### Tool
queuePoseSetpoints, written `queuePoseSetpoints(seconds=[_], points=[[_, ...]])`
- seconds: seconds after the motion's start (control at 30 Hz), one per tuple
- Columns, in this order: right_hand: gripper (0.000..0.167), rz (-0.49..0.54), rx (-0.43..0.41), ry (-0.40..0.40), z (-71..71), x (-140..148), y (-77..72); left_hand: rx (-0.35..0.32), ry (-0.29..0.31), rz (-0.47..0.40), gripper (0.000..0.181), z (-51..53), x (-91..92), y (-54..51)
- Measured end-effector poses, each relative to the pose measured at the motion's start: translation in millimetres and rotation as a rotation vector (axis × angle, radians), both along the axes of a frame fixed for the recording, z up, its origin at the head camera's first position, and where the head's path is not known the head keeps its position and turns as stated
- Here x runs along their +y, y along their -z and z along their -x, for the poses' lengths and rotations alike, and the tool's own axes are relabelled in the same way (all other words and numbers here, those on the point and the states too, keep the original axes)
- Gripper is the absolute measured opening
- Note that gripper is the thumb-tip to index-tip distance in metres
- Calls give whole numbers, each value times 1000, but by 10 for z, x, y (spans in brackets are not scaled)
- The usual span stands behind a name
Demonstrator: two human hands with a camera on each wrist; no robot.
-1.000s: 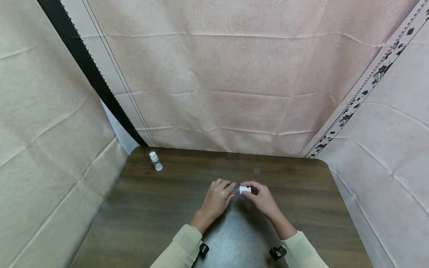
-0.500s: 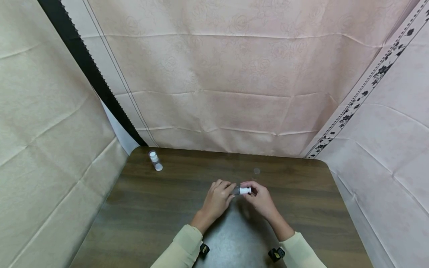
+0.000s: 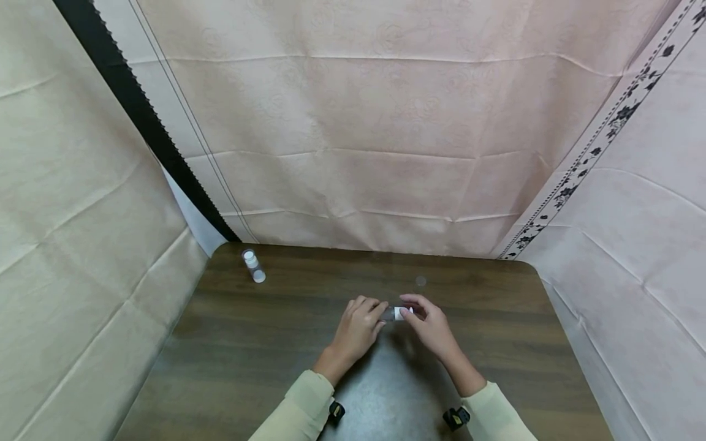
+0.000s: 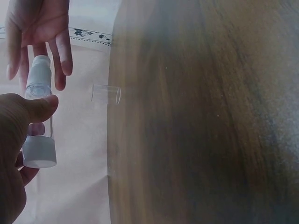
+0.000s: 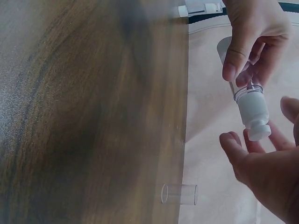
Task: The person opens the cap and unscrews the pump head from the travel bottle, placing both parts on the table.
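My left hand (image 3: 357, 327) pinches a small clear bottle (image 3: 389, 314) with a white pump top (image 5: 253, 107) and a white base (image 4: 39, 151). It lies sideways in the head view, the pump end towards my right hand. Around the pump top, the fingers of my right hand (image 3: 432, 331) are spread and loosely bent; in the right wrist view (image 5: 271, 172) they stand beside the nozzle, and a gap shows between thumb and pump. Whether a fingertip behind it touches is hard to tell. Beyond the hands a clear cap (image 3: 421, 281) lies on the table.
A second bottle with white ends (image 3: 254, 266) lies near the back left corner of the brown wooden table (image 3: 265, 343). Pale cloth (image 3: 358, 153) hangs behind the table and at both sides.
My right hand's fingers have spread apart around the pump end after being closer on it. My left hand keeps its hold. The head view has shifted slightly.
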State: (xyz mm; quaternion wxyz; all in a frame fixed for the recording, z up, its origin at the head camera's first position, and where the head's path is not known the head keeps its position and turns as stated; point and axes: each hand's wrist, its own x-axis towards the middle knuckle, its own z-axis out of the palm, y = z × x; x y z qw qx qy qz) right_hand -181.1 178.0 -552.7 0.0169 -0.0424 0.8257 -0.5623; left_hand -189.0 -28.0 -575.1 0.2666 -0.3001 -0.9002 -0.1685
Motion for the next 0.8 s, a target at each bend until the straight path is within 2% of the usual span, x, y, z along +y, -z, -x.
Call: queuePoseSetpoints(seconds=[0.33,0.6,0.8], points=[[23,-112,-57,24,-6,-18,20,1,-8,27,37,-23,11,-14],[16,-42,-97,23,-16,-38,14,-9,-6,21,38,-24,18,-17],[20,-38,-64,5,-24,-22,-7,-24,-4,12,37,-30,16,-22]])
